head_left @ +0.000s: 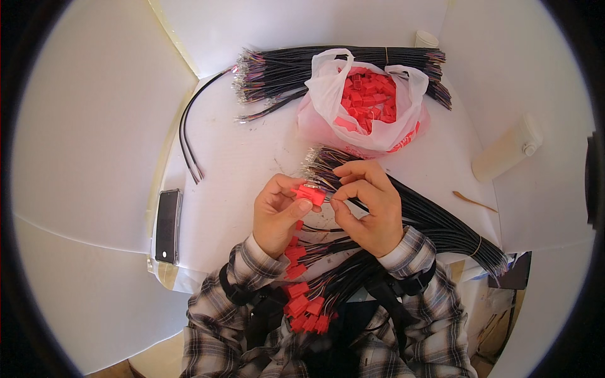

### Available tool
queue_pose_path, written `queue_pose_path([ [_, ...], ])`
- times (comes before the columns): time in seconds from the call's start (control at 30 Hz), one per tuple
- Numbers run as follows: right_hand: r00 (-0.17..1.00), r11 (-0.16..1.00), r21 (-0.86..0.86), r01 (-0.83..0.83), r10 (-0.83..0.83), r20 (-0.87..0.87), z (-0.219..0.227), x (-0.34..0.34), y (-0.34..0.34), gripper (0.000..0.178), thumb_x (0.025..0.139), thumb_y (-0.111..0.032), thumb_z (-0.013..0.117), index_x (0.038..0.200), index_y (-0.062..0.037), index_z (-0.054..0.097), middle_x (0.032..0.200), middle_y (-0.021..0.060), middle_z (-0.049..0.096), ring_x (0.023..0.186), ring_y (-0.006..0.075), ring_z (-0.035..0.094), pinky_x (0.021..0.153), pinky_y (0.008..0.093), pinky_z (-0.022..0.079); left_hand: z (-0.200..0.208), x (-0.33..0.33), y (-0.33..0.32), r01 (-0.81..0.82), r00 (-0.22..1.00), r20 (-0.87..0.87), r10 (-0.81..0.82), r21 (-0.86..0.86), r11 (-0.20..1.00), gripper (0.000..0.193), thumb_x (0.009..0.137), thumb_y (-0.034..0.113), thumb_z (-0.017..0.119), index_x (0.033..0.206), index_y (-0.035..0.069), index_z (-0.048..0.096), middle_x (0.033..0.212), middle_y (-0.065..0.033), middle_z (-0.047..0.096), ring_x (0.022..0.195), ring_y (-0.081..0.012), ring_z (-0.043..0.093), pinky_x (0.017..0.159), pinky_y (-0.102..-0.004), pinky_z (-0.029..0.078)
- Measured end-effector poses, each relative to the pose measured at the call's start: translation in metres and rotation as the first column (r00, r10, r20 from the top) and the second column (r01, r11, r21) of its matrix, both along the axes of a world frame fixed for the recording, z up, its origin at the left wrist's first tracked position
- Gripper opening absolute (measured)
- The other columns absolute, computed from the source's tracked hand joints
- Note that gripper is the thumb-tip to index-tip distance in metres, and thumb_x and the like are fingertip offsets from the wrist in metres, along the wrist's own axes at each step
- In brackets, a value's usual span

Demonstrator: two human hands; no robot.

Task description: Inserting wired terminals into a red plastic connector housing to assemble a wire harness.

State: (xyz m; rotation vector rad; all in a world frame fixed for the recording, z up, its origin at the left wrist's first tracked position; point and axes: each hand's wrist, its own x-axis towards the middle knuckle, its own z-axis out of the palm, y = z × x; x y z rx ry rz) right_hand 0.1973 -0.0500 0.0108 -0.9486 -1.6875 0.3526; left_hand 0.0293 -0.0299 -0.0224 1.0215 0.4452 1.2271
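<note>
Between the thumb and fingers of my left hand (275, 211) is a red plastic connector housing (310, 194). Close by on its right, my right hand (373, 211) pinches a thin wire at the housing's edge; the fingertips partly hide how far the wire goes in. Behind both hands lies a bundle of black cables (416, 201), its stripped ends with metal terminals fanned out just beyond my right fingers. Below my hands, several cables fitted with red connectors (297, 302) lie in a pile against my lap and the table's near edge.
An open white plastic bag (324, 107) full of red housings (368, 94) stands at the back, before a larger black cable bundle (283, 72). Two loose cables (184, 132) and a phone (168, 225) lie left. A cream bottle (507, 148) and small wooden stick (474, 200) are right.
</note>
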Motion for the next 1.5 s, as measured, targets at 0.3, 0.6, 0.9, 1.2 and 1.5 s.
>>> queue_pose_path([
  [0.3,1.000,0.999,-0.040,0.022,-0.022,0.009,-0.002,0.002,0.000,0.015,0.061,-0.003,0.065,0.074,-0.0054,0.058,0.091,0.0111,0.055,0.082,0.0258,0.053,0.074,0.0338,0.041,0.008,0.004,-0.002,-0.039,0.998,0.051,0.040,-0.026,0.999,0.025,0.080,0.007,0.059,0.101,0.000,0.048,0.089,-0.0115,0.058,0.077,-0.0179,0.056,0.074,-0.0303,0.044],
  [0.6,1.000,1.000,-0.023,0.021,-0.021,-0.006,-0.005,0.001,0.000,0.015,0.060,-0.001,0.064,0.074,-0.0053,0.057,0.089,0.0089,0.056,0.085,0.0258,0.054,0.077,0.0342,0.040,0.002,0.005,-0.001,-0.028,0.999,0.044,0.029,-0.024,0.999,0.025,0.078,0.003,0.059,0.101,0.001,0.048,0.091,-0.0117,0.058,0.079,-0.0172,0.056,0.074,-0.0300,0.045],
  [0.9,0.999,1.000,0.014,0.027,-0.027,0.023,-0.004,0.001,0.001,0.017,0.059,-0.001,0.063,0.074,-0.0055,0.057,0.089,0.0079,0.056,0.085,0.0260,0.053,0.078,0.0355,0.038,0.002,0.002,-0.001,-0.032,0.999,0.006,0.032,-0.001,1.000,0.026,0.077,0.002,0.061,0.100,0.001,0.048,0.091,-0.0116,0.058,0.081,-0.0161,0.057,0.073,-0.0301,0.047],
  [1.2,0.999,0.998,-0.065,0.008,-0.011,-0.039,-0.004,0.001,0.001,0.013,0.062,-0.001,0.063,0.073,-0.0046,0.057,0.089,0.0083,0.056,0.084,0.0251,0.053,0.077,0.0339,0.039,0.002,0.001,-0.001,-0.034,0.998,-0.044,0.036,0.042,0.999,0.025,0.078,0.002,0.060,0.100,0.001,0.048,0.091,-0.0117,0.059,0.083,-0.0162,0.057,0.073,-0.0303,0.048],
  [1.5,0.977,0.975,-0.210,-0.073,0.027,-0.212,-0.009,0.000,0.002,0.009,0.068,-0.004,0.065,0.075,-0.0031,0.061,0.090,0.0091,0.056,0.085,0.0214,0.053,0.075,0.0299,0.041,0.004,0.003,0.000,-0.018,0.999,0.042,0.018,0.004,1.000,0.026,0.078,0.002,0.058,0.102,0.001,0.048,0.100,-0.0168,0.058,0.086,-0.0195,0.056,0.075,-0.0319,0.046],
])
